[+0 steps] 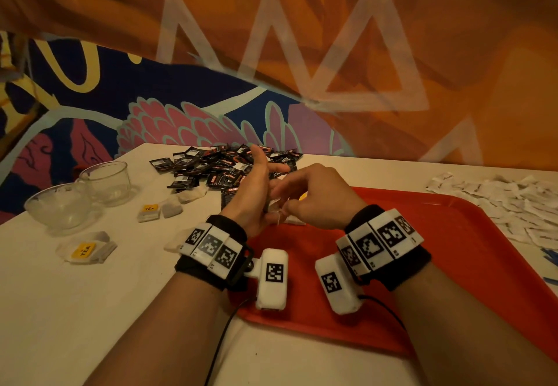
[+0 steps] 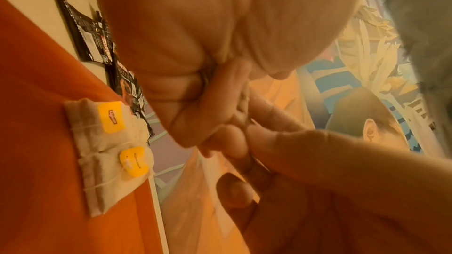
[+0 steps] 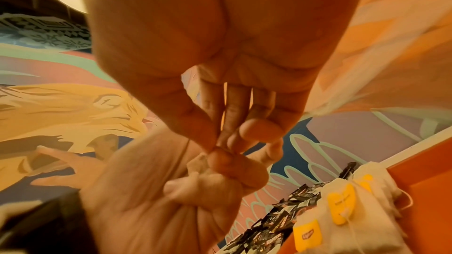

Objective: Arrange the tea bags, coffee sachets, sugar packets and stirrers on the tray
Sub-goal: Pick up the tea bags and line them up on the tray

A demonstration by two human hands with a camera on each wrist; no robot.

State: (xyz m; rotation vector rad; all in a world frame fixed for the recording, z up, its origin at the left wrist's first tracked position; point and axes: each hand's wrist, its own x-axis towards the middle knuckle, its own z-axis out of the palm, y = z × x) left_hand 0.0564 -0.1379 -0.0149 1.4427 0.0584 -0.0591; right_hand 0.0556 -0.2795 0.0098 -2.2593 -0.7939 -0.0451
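Observation:
Both hands meet over the far left end of the red tray [image 1: 422,250]. My left hand [image 1: 256,192] curls its lower fingers round a small white tea bag [image 3: 198,163], with thumb and forefinger sticking out. My right hand [image 1: 314,201] pinches the same tea bag and its thin string [image 1: 280,219] between thumb and fingertips. Most of the bag is hidden between the hands. Two tea bags with yellow tags [image 2: 107,142] lie side by side on the tray's far edge, just beyond the hands. Black coffee sachets [image 1: 217,165] are heaped on the table behind the tray.
White sugar packets [image 1: 498,201] are spread right of the tray, with blue stirrers [image 1: 549,256] at the frame's edge. Loose tea bags [image 1: 148,212] and a wrapped one [image 1: 86,251] lie on the left. Two glass cups [image 1: 105,180] stand at the far left.

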